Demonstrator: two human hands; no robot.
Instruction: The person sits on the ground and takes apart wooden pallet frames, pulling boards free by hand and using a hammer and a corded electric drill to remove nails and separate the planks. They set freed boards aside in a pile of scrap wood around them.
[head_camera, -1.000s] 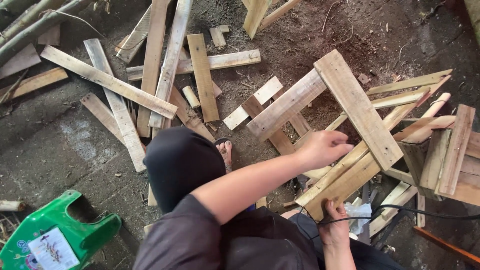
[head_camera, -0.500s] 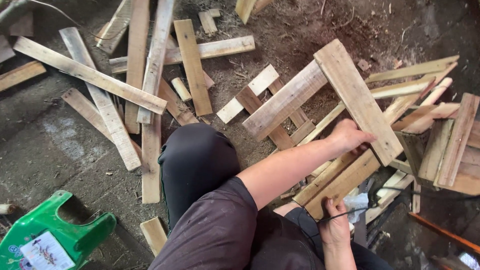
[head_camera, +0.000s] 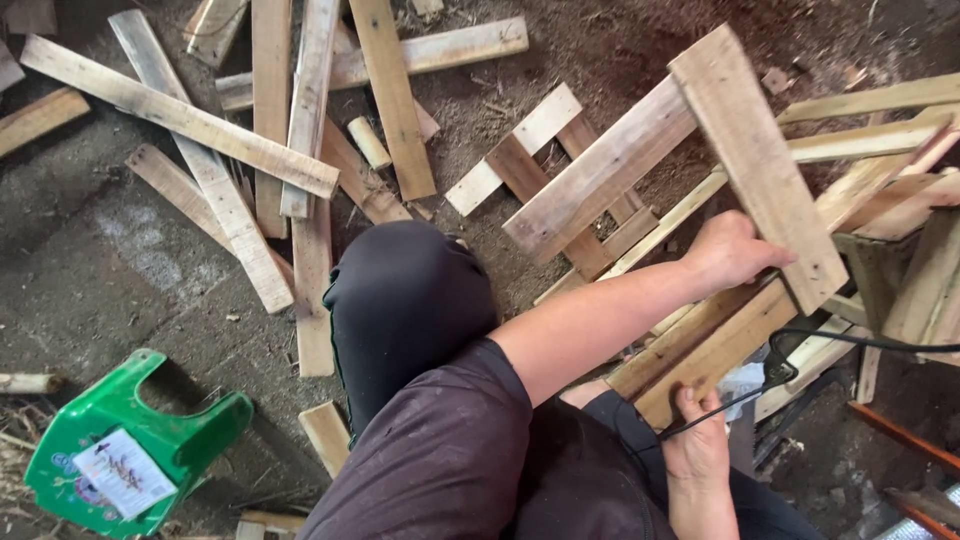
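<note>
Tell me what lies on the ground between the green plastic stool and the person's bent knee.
In the head view, bare dirt floor lies between the green plastic stool and the knee, with one short wood offcut lower down.

Loose planks (head_camera: 250, 160) on the ground far left, stool (head_camera: 130, 450) near left, joined boards (head_camera: 690, 170) right.

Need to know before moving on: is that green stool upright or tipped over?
Tipped. The green stool lies on its side on the ground, its hollow underside and a paper label facing the camera, legs pointing sideways.
</note>
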